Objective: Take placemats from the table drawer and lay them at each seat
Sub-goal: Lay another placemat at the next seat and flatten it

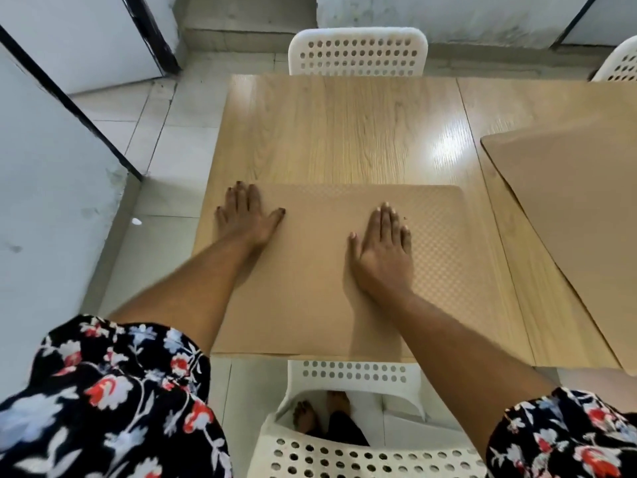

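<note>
A tan placemat (320, 270) with a fine dotted texture lies flat at the near edge of the wooden table (344, 132), in front of me. My left hand (246, 217) presses flat on its far left corner, fingers straight and partly over the table. My right hand (384, 246) lies flat on the mat's middle right, fingers straight. A second tan placemat (579, 219) lies on the table at the right, running out of view.
A white perforated chair (358, 53) stands at the table's far side, another chair (618, 63) at the far right. A third white chair (355, 453) is below me at the near edge, with my bare feet under it. Grey wall panels line the left.
</note>
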